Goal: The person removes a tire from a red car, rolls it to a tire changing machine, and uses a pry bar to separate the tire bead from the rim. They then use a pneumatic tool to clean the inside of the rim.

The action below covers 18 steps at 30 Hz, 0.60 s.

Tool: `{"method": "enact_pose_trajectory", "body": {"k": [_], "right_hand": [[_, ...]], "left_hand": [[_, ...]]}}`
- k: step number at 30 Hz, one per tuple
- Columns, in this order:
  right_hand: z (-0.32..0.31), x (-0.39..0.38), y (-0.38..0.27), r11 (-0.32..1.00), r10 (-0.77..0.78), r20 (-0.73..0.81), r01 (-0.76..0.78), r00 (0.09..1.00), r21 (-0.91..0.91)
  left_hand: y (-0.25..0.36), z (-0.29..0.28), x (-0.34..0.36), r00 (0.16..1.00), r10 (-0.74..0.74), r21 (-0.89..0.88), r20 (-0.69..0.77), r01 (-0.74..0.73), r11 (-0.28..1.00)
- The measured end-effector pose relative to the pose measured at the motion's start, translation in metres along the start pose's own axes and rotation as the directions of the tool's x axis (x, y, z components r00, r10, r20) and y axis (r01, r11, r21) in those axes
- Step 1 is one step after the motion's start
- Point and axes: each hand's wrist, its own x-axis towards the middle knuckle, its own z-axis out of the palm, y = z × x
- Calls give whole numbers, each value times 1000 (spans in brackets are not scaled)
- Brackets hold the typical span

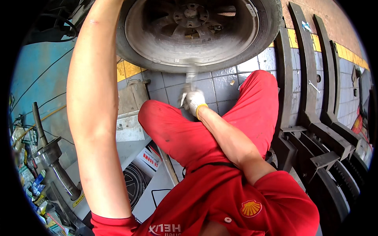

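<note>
My gloved right hand (193, 100) closed around a blurred metal tool (191, 75) pointed at the lower rim of the car wheel (189, 33) above my red-trousered knees, my left arm reaching up beside the tyre, its hand out of view, grey tiled floor (220, 84) beneath.

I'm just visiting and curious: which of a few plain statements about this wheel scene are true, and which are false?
1. The right hand wears a white knitted glove. True.
2. The round black rubber tyre on its grey metal rim lies flat on the floor. False: it stands above the grey tiled floor.
3. The right hand grips a tool pointed up at the tyre. True.
4. The person wears blue trousers. False: the red trousers are red.
5. The left hand is in view. False: the left arm runs out past the top edge.
</note>
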Motion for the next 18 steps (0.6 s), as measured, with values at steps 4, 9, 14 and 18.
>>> {"method": "enact_pose_trajectory", "body": {"k": [4, 9, 14, 18], "right_hand": [[15, -26, -27, 997, -23, 261, 40, 965, -60], [5, -25, -18, 995, 26, 32, -23, 999, -97], [11, -40, -31, 948, 65, 436, 82, 898, -309], [-17, -30, -40, 960, 44, 361, 61, 932, -273]], "left_hand": [[-1, 0, -6, 1000, -26, -30, 0, 26, 999], [2, -1, -6, 998, -6, 119, -60, 13, 993], [6, -1, -6, 998, -58, 121, -38, 62, 991], [5, -4, -9, 998, -44, 128, -46, 50, 991]]}}
